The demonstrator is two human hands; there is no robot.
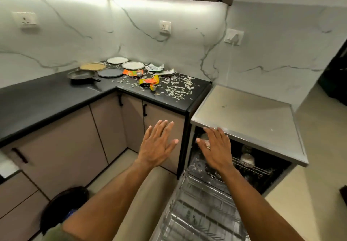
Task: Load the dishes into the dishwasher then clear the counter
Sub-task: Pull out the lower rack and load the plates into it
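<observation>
— What are the hands doing?
— Both are hovering flat with fingers spread, holding nothing: the left hand (157, 145) before a cabinet door (169, 115), the right hand (216, 146) over the open dishwasher (249, 116) and its pulled-out rack (202, 199).
— And the dishes?
— Four plates (133, 65) and a frying pan (81, 75) are sitting in the counter (47, 98) corner (wrappers (149, 82) and scattered crumbs (178, 90) are lying beside them).

Olive-green sleeve (53, 232), bare forearms (112, 193)
</observation>
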